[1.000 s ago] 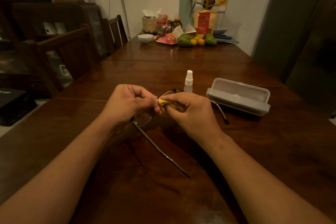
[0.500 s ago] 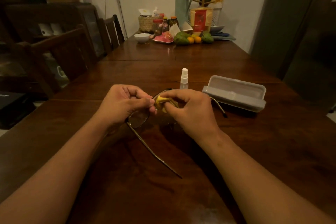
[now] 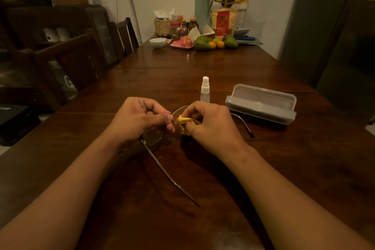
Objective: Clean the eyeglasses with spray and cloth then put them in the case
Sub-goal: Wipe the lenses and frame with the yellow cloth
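Note:
Thin metal-framed eyeglasses are held just above the dark wooden table, both temple arms unfolded toward me. My left hand pinches the frame near its bridge, above the left lens. My right hand grips a bunched yellow cloth pressed against the right lens, which the hand hides. A small clear spray bottle with a white cap stands upright just behind my hands. The grey glasses case lies open to the right of the bottle.
At the table's far end stand a white bowl, jars, a woven basket, a pink plate, green and orange fruit and a tall jug. Wooden chairs line the left side. A dark door stands at right.
The camera view has shifted slightly. My right hand has turned the yellow cloth a little on the right lens. My left hand keeps its pinch on the frame.

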